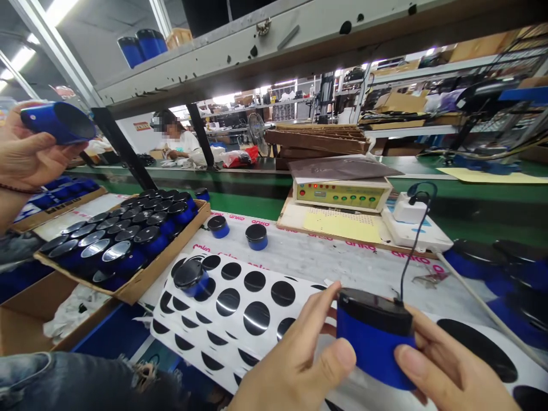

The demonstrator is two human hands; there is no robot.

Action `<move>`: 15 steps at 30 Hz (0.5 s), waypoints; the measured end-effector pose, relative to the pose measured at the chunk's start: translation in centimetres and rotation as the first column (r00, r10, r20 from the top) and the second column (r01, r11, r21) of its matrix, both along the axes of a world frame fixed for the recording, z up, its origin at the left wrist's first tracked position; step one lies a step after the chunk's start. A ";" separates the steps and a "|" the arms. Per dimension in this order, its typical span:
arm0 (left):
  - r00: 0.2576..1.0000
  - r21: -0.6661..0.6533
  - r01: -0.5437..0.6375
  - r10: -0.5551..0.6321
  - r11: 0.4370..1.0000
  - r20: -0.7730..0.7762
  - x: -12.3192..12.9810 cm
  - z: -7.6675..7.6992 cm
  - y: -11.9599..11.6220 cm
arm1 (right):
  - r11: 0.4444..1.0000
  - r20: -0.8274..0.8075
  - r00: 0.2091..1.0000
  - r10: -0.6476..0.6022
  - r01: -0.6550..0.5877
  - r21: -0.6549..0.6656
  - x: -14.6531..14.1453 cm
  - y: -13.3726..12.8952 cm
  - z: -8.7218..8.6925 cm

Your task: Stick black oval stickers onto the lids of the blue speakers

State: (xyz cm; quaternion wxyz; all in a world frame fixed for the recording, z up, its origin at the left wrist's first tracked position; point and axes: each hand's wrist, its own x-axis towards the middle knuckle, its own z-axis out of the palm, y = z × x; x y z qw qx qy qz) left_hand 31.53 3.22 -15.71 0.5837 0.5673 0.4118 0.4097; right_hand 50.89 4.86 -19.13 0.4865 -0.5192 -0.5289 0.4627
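A short blue cylindrical device (371,342) with a black top is held up close to me, tilted. My left hand (295,359) has its thumb at the device's left side and its fingers behind it. Gripping the other side, my right hand (449,365) presses its thumb on the blue wall. A thin black cable (409,251) runs from the device's top edge up to a white plug adapter (409,208). Below my hands lies a white sheet of black round stickers (257,317), with another blue device (190,277) on it.
At left, another person's hand (38,148) holds a blue cup-like shell (60,123). A cardboard tray (171,251) bears several devices. A tester box (342,197) with lit lamps stands behind; two devices (256,236) sit before it. Overhead runs a shelf beam (257,63).
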 end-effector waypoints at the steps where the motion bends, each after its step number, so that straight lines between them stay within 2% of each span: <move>1: 0.998 0.039 -0.002 0.005 0.999 -0.062 -0.6 0.1 0.2 | 1.000 0.003 1.000 -0.027 0.027 0.004 -0.2 0.6 0.4; 2: 0.990 0.092 -0.040 0.052 0.995 -0.133 -1.3 0.0 0.5 | 0.998 0.007 0.998 -0.057 0.057 0.012 -0.6 1.3 0.9; 3: 0.967 0.163 -0.122 0.154 0.979 -0.203 -2.3 -0.2 0.7 | 0.997 0.012 0.997 -0.077 0.077 0.020 -1.1 2.1 1.3; 4: 0.913 0.259 -0.244 0.311 0.935 -0.264 -3.4 -0.6 1.1 | 0.997 0.021 0.996 -0.081 0.081 0.022 -1.7 3.0 1.7; 5: 0.809 0.376 -0.386 0.505 0.842 -0.300 -4.8 -1.1 1.4 | 0.997 0.026 0.997 -0.073 0.072 0.016 -2.5 3.8 1.9; 6: 0.646 0.496 -0.519 0.700 0.696 -0.305 -6.4 -1.8 1.7 | 0.998 0.025 0.998 -0.061 0.061 0.001 -3.2 4.5 2.0; 7: 0.446 0.593 -0.611 0.847 0.524 -0.288 -8.1 -2.5 1.9 | 0.998 0.015 0.999 -0.050 0.051 -0.021 -4.0 5.1 1.9; 8: 0.252 0.661 -0.655 0.930 0.367 -0.267 -9.8 -3.3 2.2 | 0.998 -0.003 0.999 -0.043 0.042 -0.046 -4.6 5.6 1.6; 9: 0.115 0.692 -0.670 0.958 0.270 -0.263 -11.4 -4.0 2.4 | 0.996 -0.029 0.999 -0.034 0.032 -0.079 -4.9 5.9 1.1; 10: 0.055 0.684 -0.687 0.956 0.245 -0.288 -12.9 -4.6 2.5 | 0.993 -0.057 0.998 -0.032 0.026 -0.116 -4.9 6.1 0.4; 11: 0.063 0.639 -0.718 0.940 0.275 -0.335 -14.3 -5.2 2.7 | 0.987 -0.080 0.996 -0.035 0.022 -0.158 -4.6 6.1 -0.4; 13: 0.186 0.494 -0.775 0.890 0.394 -0.417 -16.2 -5.6 3.0 | 0.978 -0.090 0.995 -0.042 0.022 -0.209 -3.1 6.2 -2.5; 14: 0.243 0.424 -0.795 0.868 0.434 -0.432 -16.8 -5.6 3.1 | 0.985 -0.068 0.997 -0.030 0.018 -0.172 -2.2 6.3 -3.7; 15: 0.281 0.365 -0.816 0.859 0.449 -0.428 -17.2 -5.4 3.3 | 0.996 -0.033 0.999 -0.004 0.001 -0.091 -1.3 6.3 -4.9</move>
